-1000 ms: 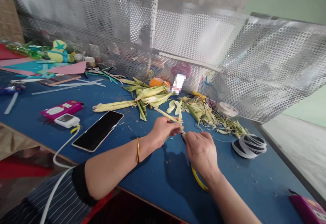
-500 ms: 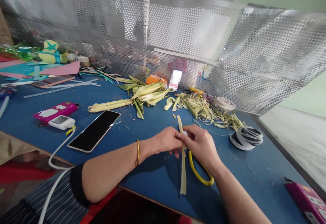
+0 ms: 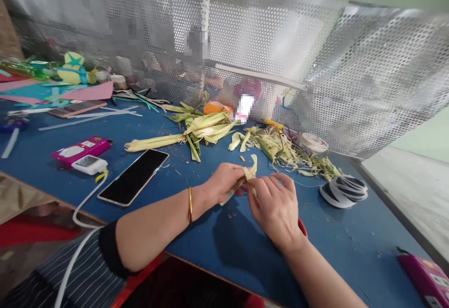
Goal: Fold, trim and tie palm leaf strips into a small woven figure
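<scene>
A pale corn husk strip (image 3: 251, 169) is pinched by my left hand (image 3: 228, 179), whose fingers are closed around it. Its upper end curls above the fingertips, and a lower part slants down under that hand. My right hand (image 3: 277, 205) meets the left one, with thumb and fingertips closed on the same strip. A red curved edge (image 3: 302, 227) shows beside my right wrist; the rest of that thing is hidden behind the hand. Beyond the hands lie two short husk pieces (image 3: 235, 141) and a bundle of corn husks (image 3: 206, 128).
Shredded husks (image 3: 280, 149) and a white tape roll (image 3: 313, 142) lie at the back right, near a coil of white strip (image 3: 343, 191). A phone (image 3: 133, 177), a magenta device (image 3: 82, 151) and a white cable (image 3: 84, 205) are left. Perforated metal screens (image 3: 263, 41) stand behind.
The husk strip, upright before, is now bent and slanting left. My right hand has turned with its back upward. The yellow loop beneath it is out of sight, and a red edge shows.
</scene>
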A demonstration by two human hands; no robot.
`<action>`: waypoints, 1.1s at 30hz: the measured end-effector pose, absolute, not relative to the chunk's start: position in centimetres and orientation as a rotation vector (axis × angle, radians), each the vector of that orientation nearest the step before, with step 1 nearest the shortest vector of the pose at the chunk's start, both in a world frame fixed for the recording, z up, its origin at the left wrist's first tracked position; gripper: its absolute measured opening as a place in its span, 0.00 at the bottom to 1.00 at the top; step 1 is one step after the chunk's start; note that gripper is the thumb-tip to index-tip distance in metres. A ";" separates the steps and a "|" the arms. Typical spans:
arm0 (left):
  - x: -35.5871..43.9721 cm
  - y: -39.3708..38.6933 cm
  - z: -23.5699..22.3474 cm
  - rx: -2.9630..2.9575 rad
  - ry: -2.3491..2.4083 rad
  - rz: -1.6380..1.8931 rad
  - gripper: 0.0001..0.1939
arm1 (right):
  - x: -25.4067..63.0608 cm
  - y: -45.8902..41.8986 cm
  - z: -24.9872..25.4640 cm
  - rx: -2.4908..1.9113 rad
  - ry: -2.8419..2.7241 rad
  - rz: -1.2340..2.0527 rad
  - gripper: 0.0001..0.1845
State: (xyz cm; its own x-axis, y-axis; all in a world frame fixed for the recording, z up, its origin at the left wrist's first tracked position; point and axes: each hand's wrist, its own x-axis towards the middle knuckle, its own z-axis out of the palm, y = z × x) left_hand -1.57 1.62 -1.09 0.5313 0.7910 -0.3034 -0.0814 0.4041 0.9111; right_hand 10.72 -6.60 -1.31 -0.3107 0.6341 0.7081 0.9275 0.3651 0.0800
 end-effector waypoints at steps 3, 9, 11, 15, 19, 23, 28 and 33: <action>-1.5 1.6 -1.1 0.891 0.848 0.678 0.16 | 10.5 -6.5 -1.5 -1.370 -2.073 -0.786 0.07; -1.3 1.6 -1.1 0.828 0.804 0.688 0.15 | 10.7 -6.1 -2.0 -1.328 -2.009 -0.857 0.07; -1.4 1.5 -1.0 0.832 0.782 0.670 0.13 | 10.8 -6.0 -2.0 -1.351 -1.977 -0.826 0.07; -1.8 1.6 -0.7 0.855 0.729 0.654 0.13 | 10.9 -6.1 -1.8 -1.375 -1.950 -0.760 0.08; -1.8 1.8 -0.8 0.872 0.708 0.698 0.14 | 11.1 -6.1 -1.6 -1.348 -1.899 -0.649 0.08; -1.5 1.5 -0.9 0.900 0.765 0.735 0.09 | 11.3 -5.9 -1.7 -1.329 -1.819 -0.584 0.08; -1.7 1.3 -0.7 0.939 0.703 0.676 0.07 | 11.4 -5.8 -1.9 -1.353 -1.798 -0.600 0.07; -2.0 1.6 -0.1 0.856 0.647 0.631 0.09 | 11.6 -5.7 -2.0 -1.400 -1.811 -0.634 0.07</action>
State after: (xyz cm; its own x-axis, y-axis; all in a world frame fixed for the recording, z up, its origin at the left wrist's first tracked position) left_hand -2.04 1.57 -0.12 0.6419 0.7232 -0.2549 -0.2375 0.5036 0.8307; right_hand 11.61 -5.69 -1.98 -0.1225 0.5878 0.7997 0.9582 0.2799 -0.0589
